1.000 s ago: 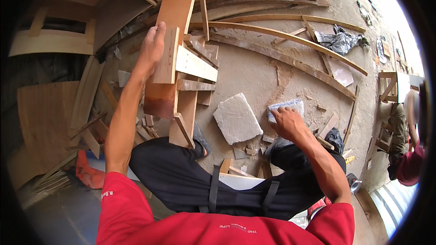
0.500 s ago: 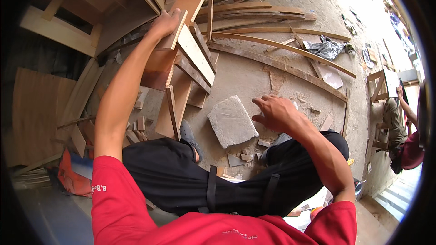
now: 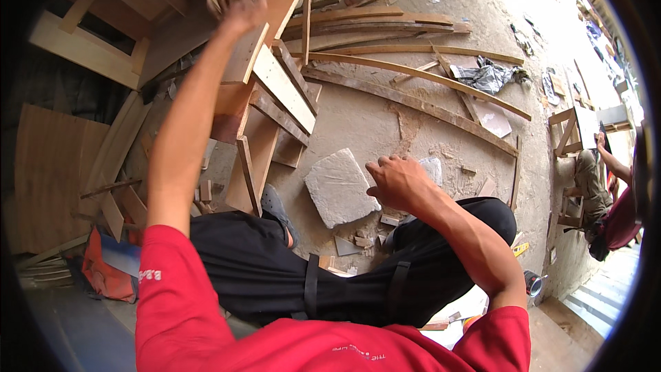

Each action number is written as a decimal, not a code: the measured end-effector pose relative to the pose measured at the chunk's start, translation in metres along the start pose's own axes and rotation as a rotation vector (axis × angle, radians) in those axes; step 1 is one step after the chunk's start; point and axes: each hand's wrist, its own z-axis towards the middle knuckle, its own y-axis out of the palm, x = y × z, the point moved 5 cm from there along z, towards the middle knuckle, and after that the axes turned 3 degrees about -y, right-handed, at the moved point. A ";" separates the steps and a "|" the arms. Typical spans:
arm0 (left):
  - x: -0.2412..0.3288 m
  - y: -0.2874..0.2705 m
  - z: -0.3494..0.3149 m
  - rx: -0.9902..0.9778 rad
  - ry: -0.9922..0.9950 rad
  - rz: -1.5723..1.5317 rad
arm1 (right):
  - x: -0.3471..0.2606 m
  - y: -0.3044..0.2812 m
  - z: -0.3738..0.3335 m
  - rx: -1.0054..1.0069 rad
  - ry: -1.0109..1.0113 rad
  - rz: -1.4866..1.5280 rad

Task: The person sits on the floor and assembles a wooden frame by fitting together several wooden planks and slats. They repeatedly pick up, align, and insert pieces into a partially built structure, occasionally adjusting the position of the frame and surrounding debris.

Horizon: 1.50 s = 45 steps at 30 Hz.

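My left hand has its fingers spread and holds nothing. It is over the far end of a wooden frame built of boards and slats, which stands on the floor left of centre. Whether the palm touches the wood, I cannot tell. My right hand hovers beside the right edge of a pale, rough square block. Its fingers are loosely bent, thumb apart, and nothing shows in them. The block lies on the floor between my feet.
Long timber strips lie across the floor ahead, near a crumpled silver-grey sheet. Wooden cabinet carcasses stand at the far left. Small offcuts are scattered by my feet. At the far right sits another person beside a wooden trestle.
My left hand has let go of the board edge on the wooden frame and moved farther away, fingers spreading. My right hand has shifted slightly left toward the block.
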 end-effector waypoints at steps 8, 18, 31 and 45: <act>-0.006 0.027 -0.008 -0.177 -0.043 -0.389 | -0.005 0.003 0.009 -0.077 -0.007 0.027; -0.010 0.021 -0.020 -0.008 0.152 -0.213 | -0.009 0.005 0.003 -0.047 -0.036 0.039; -0.032 0.004 -0.070 -0.475 -0.284 -0.076 | 0.000 0.008 0.015 -0.013 -0.025 0.022; -0.075 0.028 -0.075 -0.407 -0.664 -0.847 | 0.027 -0.003 0.024 -0.081 0.081 0.070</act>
